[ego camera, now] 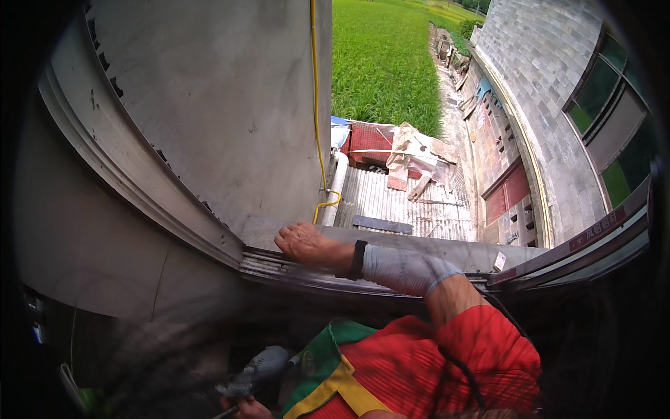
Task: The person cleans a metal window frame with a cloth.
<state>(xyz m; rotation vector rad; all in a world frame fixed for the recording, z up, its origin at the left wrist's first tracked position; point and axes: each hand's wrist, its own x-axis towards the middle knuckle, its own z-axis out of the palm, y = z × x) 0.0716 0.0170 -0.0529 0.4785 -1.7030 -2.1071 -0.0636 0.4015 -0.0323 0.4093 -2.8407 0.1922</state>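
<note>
My right hand (300, 241) rests with curled fingers at the left end of the window sill, just over the metal sliding track (335, 280). Its palm side is hidden, and nothing shows in it. A black band (358, 259) circles that wrist, above it a pale grey sleeve cover (405, 267). Low in the picture, my left hand (251, 408) is partly cut off by the bottom edge. It is closed at the lower end of a dust-covered grey tool (261, 366), blurred and dark, its exact kind unclear. A green and yellow apron (319, 377) covers my red shirt.
A small white packet (499, 261) lies on the sill near the sliding window sash (576, 246). A black cable (502, 309) runs by my right arm. Outside are a yellow pipe (315, 94), a corrugated roof (377, 199) with boards, and a brick building (544, 89).
</note>
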